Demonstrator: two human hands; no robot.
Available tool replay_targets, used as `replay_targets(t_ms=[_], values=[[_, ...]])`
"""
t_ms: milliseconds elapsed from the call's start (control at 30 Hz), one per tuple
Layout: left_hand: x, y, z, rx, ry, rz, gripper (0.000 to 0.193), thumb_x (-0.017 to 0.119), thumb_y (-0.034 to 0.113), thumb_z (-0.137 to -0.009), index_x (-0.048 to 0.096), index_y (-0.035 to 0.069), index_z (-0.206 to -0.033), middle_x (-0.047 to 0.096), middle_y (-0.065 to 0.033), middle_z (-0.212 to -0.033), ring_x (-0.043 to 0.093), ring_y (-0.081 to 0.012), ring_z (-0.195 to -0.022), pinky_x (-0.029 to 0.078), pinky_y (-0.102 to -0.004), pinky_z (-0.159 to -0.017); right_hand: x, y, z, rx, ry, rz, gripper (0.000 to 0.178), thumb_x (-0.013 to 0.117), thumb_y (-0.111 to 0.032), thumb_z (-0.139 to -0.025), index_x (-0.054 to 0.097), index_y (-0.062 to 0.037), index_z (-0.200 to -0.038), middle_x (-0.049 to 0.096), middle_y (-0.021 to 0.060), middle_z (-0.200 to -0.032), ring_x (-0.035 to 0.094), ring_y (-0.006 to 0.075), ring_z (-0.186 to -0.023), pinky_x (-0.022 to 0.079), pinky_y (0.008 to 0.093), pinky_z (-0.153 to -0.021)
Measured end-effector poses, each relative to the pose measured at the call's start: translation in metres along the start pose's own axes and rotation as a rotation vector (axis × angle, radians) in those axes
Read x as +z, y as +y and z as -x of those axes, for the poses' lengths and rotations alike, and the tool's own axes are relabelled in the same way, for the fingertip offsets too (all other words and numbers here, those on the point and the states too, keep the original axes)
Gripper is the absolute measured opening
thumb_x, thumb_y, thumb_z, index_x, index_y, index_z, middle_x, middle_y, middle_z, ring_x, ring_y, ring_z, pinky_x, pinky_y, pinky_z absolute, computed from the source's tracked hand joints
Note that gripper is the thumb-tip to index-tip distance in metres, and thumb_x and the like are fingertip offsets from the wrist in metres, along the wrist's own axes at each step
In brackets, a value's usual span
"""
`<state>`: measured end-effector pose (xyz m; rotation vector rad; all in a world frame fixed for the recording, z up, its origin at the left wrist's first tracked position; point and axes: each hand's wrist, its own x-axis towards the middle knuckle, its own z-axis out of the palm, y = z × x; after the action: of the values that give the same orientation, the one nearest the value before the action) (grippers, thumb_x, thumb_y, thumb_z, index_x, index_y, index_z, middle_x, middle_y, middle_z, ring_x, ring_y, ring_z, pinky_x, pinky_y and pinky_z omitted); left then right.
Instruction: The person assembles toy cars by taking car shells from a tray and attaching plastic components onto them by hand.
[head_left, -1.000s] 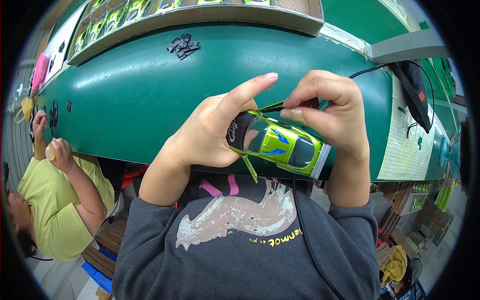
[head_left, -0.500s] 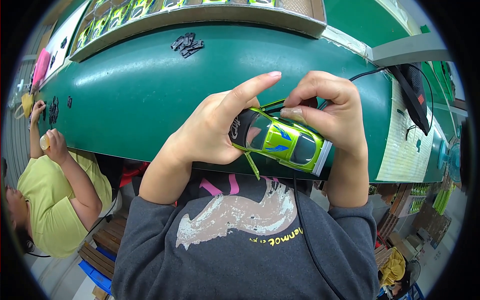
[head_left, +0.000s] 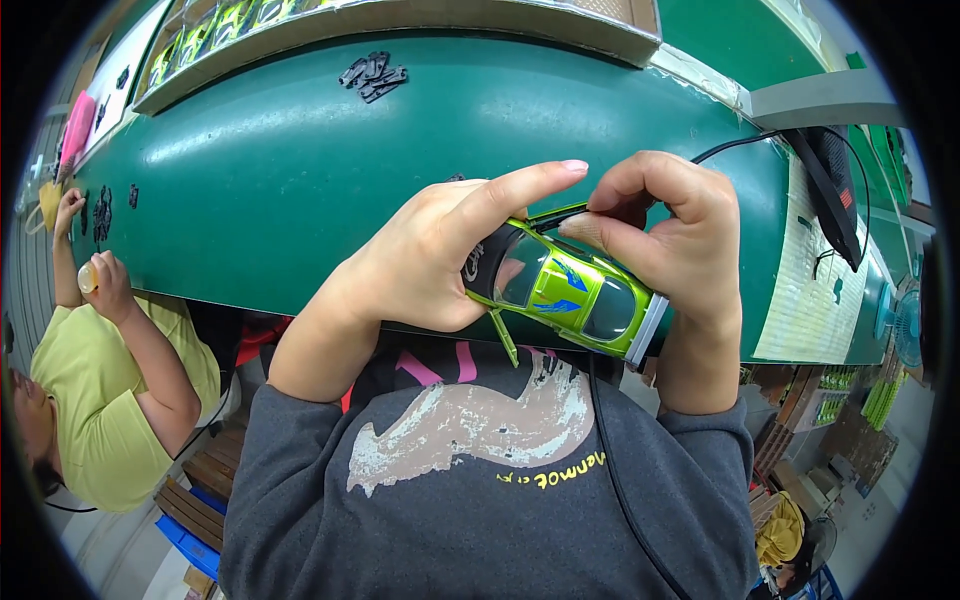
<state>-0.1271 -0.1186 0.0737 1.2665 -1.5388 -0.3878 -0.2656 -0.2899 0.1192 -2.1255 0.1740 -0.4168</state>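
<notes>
A lime-green toy car (head_left: 562,288) with a black hood and blue flame decals is held above the table, both side doors swung out. My left hand (head_left: 425,245) grips its front end, thumb and lower fingers round the hood, the index finger stretched out over the far side. With thumb and forefinger, my right hand (head_left: 690,225) pinches the free end of the far door (head_left: 556,216), where a black strip lies along the door's inner side. The near door (head_left: 504,336) sticks out toward my body. The fingertips partly hide the far door's tip.
Across the green table (head_left: 260,170), a cardboard tray (head_left: 420,35) holds several green toy cars. Near it lies a pile of small black parts (head_left: 373,77). A black cable (head_left: 728,148) runs at the right beside a paper sheet (head_left: 812,290). A co-worker in yellow (head_left: 110,395) sits at left.
My right hand has shifted slightly right, and the black strip now lies along the far door. The car has tilted a little, its rear end lower and closer to me.
</notes>
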Motion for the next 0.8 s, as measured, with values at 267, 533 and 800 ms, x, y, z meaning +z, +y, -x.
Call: replay_targets(t_ms=[267, 533, 800], values=[[-0.006, 0.008, -0.001, -0.131, -0.074, 0.157, 0.082, 0.075, -0.003, -0.066, 0.044, 0.003, -0.142, 0.063, -0.0151, -0.124, 0.067, -0.0301, -0.083, 0.054, -0.0357, -0.072, -0.001, -0.006, 0.001, -0.017, -0.009, 0.074, 0.023, 0.084, -0.004, -0.065, 0.064, -0.0019, -0.076, 0.063, 0.0048, -0.067, 0.062, 0.0121, -0.057, 0.049, 0.0255, -0.051], [0.0, 0.006, 0.003, -0.064, -0.084, 0.246, 0.085, 0.075, -0.001, -0.067, 0.037, -0.001, -0.144, 0.062, -0.0196, -0.124, 0.069, -0.0283, -0.082, 0.053, -0.0334, -0.075, 0.0, 0.006, 0.0, -0.061, -0.244, -0.081, 0.018, 0.08, -0.006, -0.066, 0.072, -0.0018, -0.082, 0.068, 0.0082, -0.071, 0.065, 0.0179, -0.063, 0.048, 0.028, -0.055], [0.002, 0.005, 0.005, -0.082, -0.082, 0.167, 0.076, 0.072, 0.003, -0.072, 0.038, -0.005, -0.14, 0.056, -0.0067, -0.071, 0.051, -0.0136, -0.063, 0.037, -0.0263, -0.057, 0.003, 0.005, 0.001, -0.059, -0.205, -0.136, 0.013, 0.078, -0.007, -0.071, 0.07, -0.0018, -0.079, 0.067, 0.0083, -0.071, 0.064, 0.0199, -0.059, 0.05, 0.0302, -0.052]])
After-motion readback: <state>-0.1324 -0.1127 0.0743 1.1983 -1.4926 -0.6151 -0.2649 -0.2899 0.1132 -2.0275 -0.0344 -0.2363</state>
